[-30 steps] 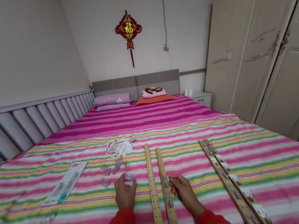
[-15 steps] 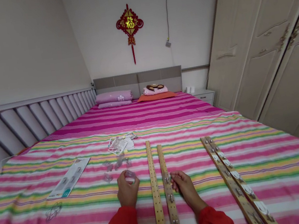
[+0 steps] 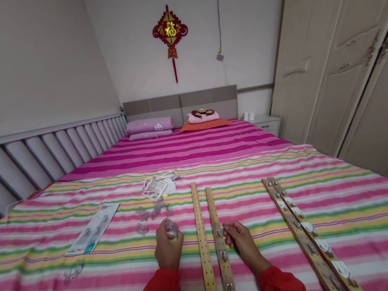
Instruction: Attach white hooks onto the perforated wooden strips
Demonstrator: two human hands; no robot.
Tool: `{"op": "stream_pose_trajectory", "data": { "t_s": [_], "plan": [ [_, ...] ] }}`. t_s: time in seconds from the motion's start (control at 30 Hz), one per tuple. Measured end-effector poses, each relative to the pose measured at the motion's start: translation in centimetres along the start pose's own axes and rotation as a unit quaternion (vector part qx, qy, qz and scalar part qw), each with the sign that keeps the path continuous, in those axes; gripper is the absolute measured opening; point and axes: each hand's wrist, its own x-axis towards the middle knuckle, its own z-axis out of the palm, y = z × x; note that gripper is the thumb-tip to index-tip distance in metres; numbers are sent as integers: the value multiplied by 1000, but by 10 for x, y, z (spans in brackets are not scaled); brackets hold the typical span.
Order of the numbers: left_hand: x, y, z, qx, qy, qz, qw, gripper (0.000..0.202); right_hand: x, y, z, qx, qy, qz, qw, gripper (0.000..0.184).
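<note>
Here, the left hand (image 3: 168, 250) holds a glossy, transparent piece (image 3: 171, 226).

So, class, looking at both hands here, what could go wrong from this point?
The small clear plastic piece at the left hand might slip away across the multicoloured striped cloth.

The narrow light-brown wooden strip with metal hooks rests on that fabric, so a bump from the nearby right hand could shift it.
</note>
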Motion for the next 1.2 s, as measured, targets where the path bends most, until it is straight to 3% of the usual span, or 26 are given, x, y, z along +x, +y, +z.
{"op": "stream_pose_trajectory", "data": {
  "t_s": [0.13,0.23,0.33,0.47,0.6,0.73,1.0,1.1,1.2],
  "plan": [
    [-4,-2,0,-9,10,52,999,52,3,-6,-1,-1,27,8,1000,28],
    [-6,-3,0,-8,4,78,997,51,8,-19,10,-55,33,-6,998,26],
    [-7,-4,1,-1,-3,92,996,50,12,-30,41,-89,-6,-33,995,18],
    [-6,-7,2,-1,0,115,993,51,11,-28,91,-211,-126,-118,962,5],
    [-4,-10,0,41,40,163,985,49,8,-11,118,-294,-145,-130,936,7],
    [-3,-9,-2,61,82,186,977,46,6,0,122,-321,-134,-134,928,9],
    [-6,-5,-5,-7,38,209,977,50,-5,-9,114,-291,-87,-112,946,13],
    [-12,-5,-9,-50,31,227,972,63,-8,-17,107,-259,-84,-79,959,12],
    [-21,-6,-16,-95,28,222,970,58,-15,-29,96,-216,-98,-27,971,11]
  ]
}}
